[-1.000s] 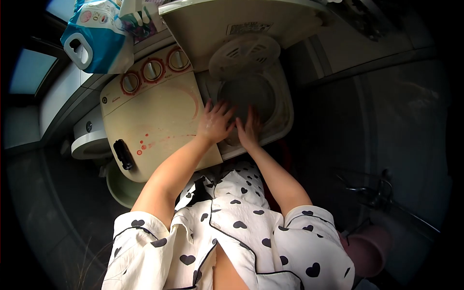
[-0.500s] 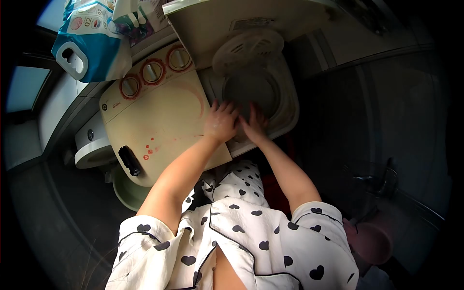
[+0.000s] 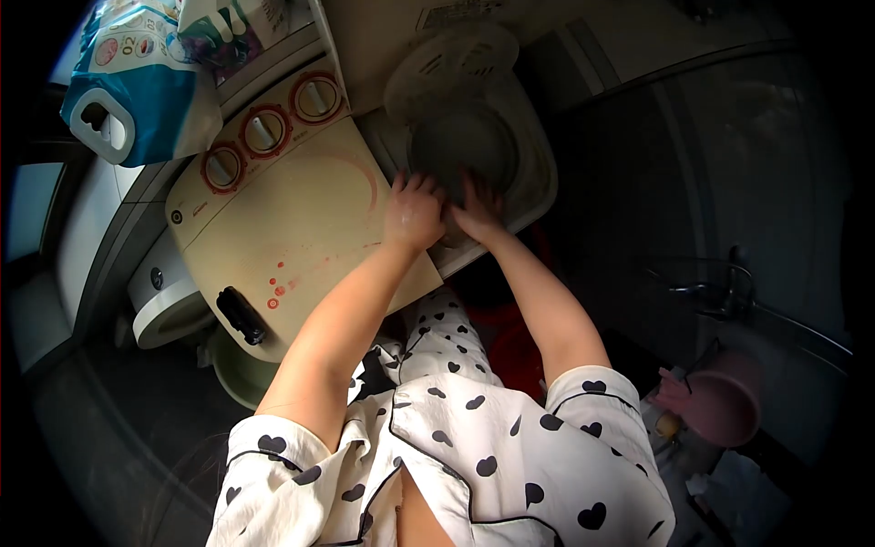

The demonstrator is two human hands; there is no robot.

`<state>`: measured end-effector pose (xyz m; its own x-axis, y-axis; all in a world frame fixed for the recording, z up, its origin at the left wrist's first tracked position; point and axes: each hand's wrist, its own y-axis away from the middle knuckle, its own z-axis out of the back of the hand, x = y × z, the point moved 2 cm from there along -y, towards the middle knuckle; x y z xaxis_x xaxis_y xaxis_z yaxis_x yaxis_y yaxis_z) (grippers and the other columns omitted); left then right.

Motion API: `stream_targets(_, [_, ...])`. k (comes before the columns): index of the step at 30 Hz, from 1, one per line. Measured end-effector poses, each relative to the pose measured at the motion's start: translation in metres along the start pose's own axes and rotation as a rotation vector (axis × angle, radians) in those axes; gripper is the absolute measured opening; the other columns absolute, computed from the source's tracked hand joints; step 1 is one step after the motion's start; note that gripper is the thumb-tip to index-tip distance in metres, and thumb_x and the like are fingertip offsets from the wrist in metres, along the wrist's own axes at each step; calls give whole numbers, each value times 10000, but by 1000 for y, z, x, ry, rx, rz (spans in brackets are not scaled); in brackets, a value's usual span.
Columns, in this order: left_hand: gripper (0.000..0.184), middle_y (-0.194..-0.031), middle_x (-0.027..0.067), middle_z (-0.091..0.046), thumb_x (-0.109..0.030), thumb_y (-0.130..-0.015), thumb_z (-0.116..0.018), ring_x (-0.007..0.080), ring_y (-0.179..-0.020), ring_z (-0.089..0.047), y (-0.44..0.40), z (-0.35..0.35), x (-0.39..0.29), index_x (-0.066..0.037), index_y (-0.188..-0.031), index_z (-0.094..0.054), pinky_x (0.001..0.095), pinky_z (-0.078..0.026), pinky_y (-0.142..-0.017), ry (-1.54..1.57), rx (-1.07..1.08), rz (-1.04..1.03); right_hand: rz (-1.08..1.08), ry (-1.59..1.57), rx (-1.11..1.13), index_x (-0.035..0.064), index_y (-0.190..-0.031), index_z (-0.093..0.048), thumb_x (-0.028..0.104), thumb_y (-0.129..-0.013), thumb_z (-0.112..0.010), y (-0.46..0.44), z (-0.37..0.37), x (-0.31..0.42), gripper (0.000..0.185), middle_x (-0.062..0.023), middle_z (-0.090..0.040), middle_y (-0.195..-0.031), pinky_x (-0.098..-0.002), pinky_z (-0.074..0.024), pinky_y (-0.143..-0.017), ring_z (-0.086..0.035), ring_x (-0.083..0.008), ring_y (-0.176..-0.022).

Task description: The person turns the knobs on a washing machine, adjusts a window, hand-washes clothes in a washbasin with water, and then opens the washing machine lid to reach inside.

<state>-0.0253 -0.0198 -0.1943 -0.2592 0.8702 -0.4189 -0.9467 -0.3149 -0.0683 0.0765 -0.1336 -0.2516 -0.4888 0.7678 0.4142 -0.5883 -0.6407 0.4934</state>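
Observation:
A cream twin-tub washing machine (image 3: pixel 314 210) with three dials stands before me. At its right side the spin tub (image 3: pixel 463 150) is uncovered, and a perforated inner cover (image 3: pixel 453 75) is tipped up behind it. My left hand (image 3: pixel 415 215) lies at the near left edge of the spin compartment, back upward, fingers stretched forward and apart. Close beside it, my right hand (image 3: pixel 478 211) reaches over the tub's near rim with its fingers spread, partly in shadow. I see nothing held in either hand. What lies under the palms is hidden.
Blue-and-white detergent pouches (image 3: pixel 150 87) stand at the back left. A white toilet (image 3: pixel 171 301) and a green basin (image 3: pixel 239 369) are left of the machine. A red basin (image 3: pixel 521 357) sits below, and a pink bucket (image 3: pixel 725 401) is at right near a metal faucet (image 3: pixel 729 290).
The camera view has shifted slightly, moving the machine left and up in the picture. Both hands stay at the spin tub's near edge, with only small finger movements.

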Motion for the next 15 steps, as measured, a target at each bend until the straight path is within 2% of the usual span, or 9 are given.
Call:
stream_targets(7, [255,-1099,76,-592,-201,-694,-621,255,-1161,-462,-3,-3,-1,-104,-925,-668,477,-276,-1053,2,-9,36,7,72,-41,204,-1462,-115,518,-794,-544,-6,-9,-3,853,-112,-187,-1497,-570,-111,-1064,-167,-300,-1377])
stream_targets(10, [259,-1110,80,-588,-209,-691,-616,247,-1170,-452,-1,-8,1,-99,-920,-670,469,-254,-1067,12,-18,42,-48,-105,36,185,-1461,-115,533,-791,-537,-4,-7,0,865,-114,-191,-1495,-576,-103,-1065,-165,-308,-1376])
stream_targets(15, [257,-1077,74,-602,-213,-681,-622,252,-1150,-471,-2,-5,-1,-120,-913,-685,474,-273,-1058,-1,-23,50,-90,-22,112,181,-1462,-112,554,-797,-511,-3,-1,6,860,-121,-195,-1493,-564,-78,-1077,-159,-328,-1374])
